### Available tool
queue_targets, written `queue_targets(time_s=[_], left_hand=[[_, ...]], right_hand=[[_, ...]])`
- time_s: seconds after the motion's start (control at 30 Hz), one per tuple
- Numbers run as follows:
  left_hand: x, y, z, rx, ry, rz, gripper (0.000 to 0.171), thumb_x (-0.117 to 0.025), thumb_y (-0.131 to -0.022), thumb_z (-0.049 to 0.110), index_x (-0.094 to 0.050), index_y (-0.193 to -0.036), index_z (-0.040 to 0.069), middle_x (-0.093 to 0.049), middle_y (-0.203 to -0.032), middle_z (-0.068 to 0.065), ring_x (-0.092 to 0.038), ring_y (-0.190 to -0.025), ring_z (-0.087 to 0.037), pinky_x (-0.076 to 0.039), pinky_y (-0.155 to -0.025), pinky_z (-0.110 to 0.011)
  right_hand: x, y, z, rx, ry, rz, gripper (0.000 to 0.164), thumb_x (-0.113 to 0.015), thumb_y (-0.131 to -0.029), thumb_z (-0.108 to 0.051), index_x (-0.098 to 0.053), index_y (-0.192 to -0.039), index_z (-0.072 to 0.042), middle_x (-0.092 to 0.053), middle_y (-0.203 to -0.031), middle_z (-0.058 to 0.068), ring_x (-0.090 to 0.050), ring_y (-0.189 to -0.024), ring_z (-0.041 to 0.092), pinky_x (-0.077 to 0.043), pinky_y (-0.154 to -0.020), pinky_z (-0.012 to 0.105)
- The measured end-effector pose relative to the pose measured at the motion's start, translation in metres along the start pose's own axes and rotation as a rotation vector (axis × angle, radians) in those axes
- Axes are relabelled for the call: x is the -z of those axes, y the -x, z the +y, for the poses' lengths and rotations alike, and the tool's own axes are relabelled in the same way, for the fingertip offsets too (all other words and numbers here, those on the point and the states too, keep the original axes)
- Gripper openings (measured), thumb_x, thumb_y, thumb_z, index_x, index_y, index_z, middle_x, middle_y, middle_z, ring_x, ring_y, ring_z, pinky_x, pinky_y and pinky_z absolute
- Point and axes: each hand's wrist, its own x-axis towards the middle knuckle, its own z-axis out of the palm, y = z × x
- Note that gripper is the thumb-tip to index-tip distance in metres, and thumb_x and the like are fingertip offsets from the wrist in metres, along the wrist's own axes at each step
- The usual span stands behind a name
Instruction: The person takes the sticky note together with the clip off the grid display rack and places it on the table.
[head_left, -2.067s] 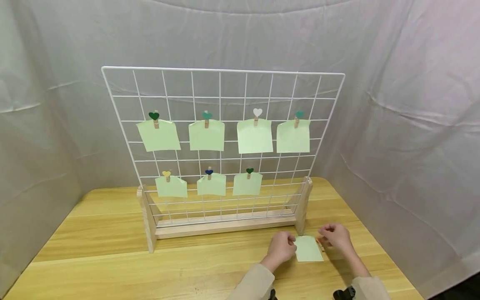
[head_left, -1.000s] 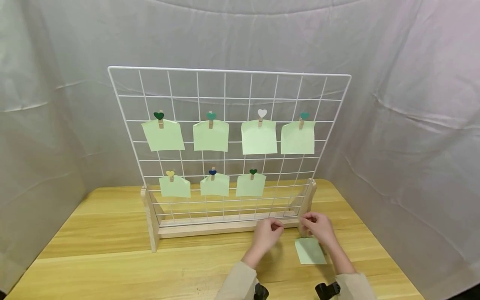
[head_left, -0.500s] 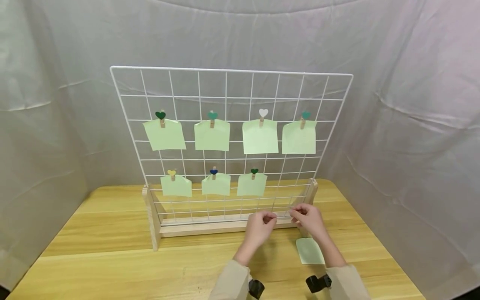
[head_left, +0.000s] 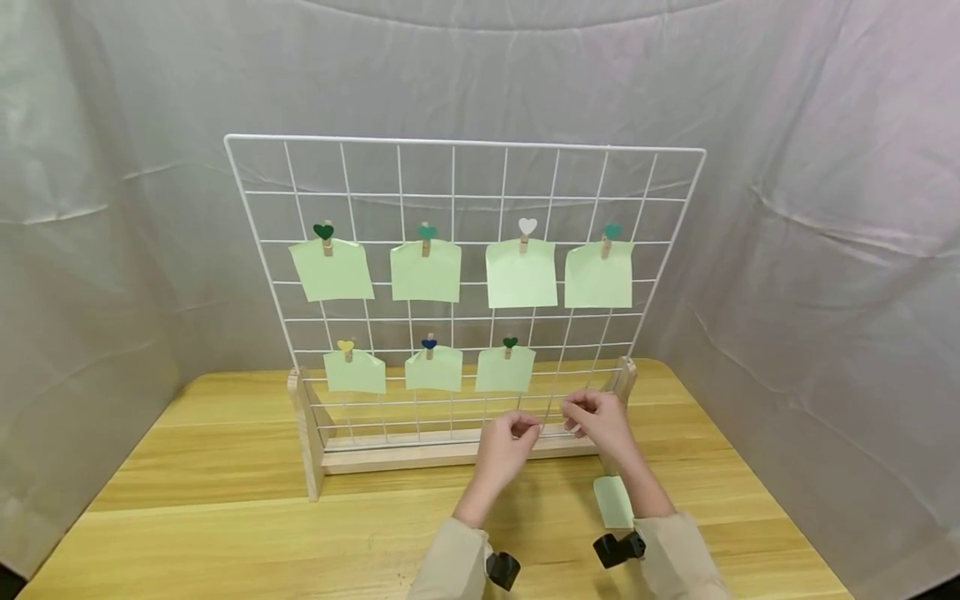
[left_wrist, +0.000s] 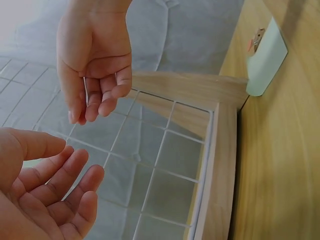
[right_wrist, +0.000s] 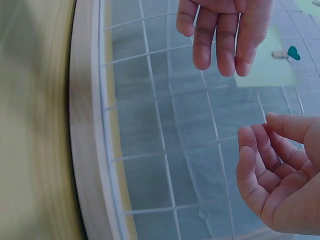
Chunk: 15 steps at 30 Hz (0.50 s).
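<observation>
My left hand (head_left: 504,446) and right hand (head_left: 600,423) hover in front of the lower right part of a white wire grid (head_left: 453,195), a small gap between them. In both, thumb and fingers are loosely curled, with nothing visible between the fingertips in either wrist view. A pale green paper note (head_left: 613,502) lies on the table by the stand's right foot, partly hidden by my right forearm in the head view. Beside it, the left wrist view shows a small wooden clip (left_wrist: 258,40) with an orange-red part.
Several green notes hang in the grid's upper row, such as one note (head_left: 521,279) under a white heart clip (head_left: 527,227). Three more hang lower, including a right-hand note (head_left: 506,371). A wooden stand (head_left: 420,457) holds the grid on the table (head_left: 225,542). Grey cloth surrounds it.
Both hands have lifted from beside the note on the table and moved up and left, to in front of the lower grid. The note stays on the table.
</observation>
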Motion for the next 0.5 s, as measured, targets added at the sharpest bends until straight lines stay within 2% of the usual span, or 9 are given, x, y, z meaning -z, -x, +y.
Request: queue_targets(time_s=[0.23, 0.5], left_hand=[[0.01, -0.003, 0.004, -0.029, -0.005, 0.029, 0.008, -0.058, -0.082, 0.002, -0.066, -0.084, -0.001, -0.062, -0.074, -0.003, -0.054, -0.066, -0.011, -0.044, -0.057, -0.021], [0.02, -0.004, 0.007, -0.024, -0.009, 0.063, 0.009, -0.059, -0.082, 0.005, -0.066, -0.085, -0.001, -0.062, -0.075, -0.003, -0.055, -0.07, -0.014, -0.044, -0.058, -0.021]], right_hand=[[-0.008, -0.006, -0.015, 0.019, -0.01, -0.007, 0.021, -0.06, -0.084, -0.008, -0.06, -0.092, 0.012, -0.059, -0.072, 0.015, -0.057, -0.059, 0.017, -0.049, -0.05, 0.027], [-0.015, -0.012, -0.024, 0.059, -0.023, -0.006, 0.018, -0.06, -0.084, -0.008, -0.061, -0.091, 0.009, -0.059, -0.072, 0.011, -0.058, -0.061, 0.02, -0.049, -0.052, 0.029]])
